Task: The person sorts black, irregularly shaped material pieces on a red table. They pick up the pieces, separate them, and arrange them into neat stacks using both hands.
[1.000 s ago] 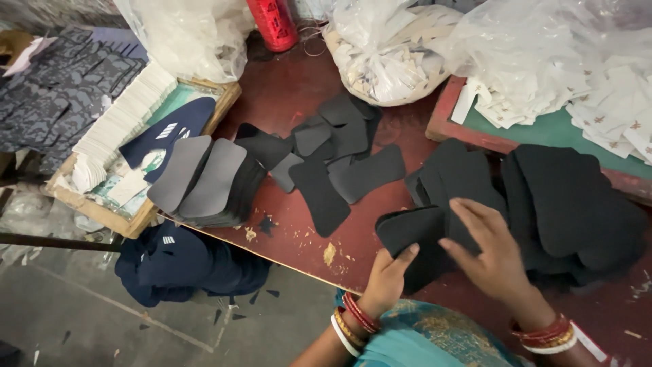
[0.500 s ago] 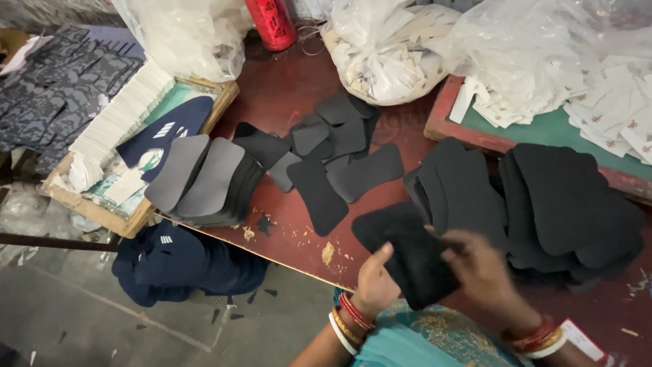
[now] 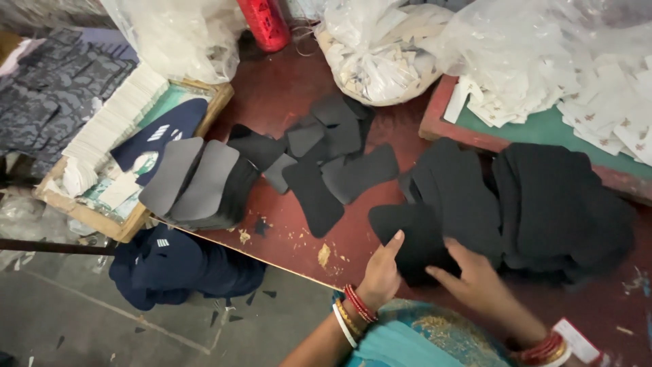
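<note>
Big pile of black fabric cutouts [image 3: 543,204] sits on the red-brown table [image 3: 285,95], right of centre. To peel 1 piece clean, pin the stack and slide only the top layer. Right hand [image 3: 475,285]: flat, fingers spread on the near black piece [image 3: 414,234]. Left hand [image 3: 382,272]: loosely curled, thumb up against that piece's edge, gripping nothing.

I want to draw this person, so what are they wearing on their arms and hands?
Both hands are bare, no gloves. The left hand has red, gold and white bangles at the wrist. The right hand has red and gold bangles. No sleeves reach the wrists.
</note>
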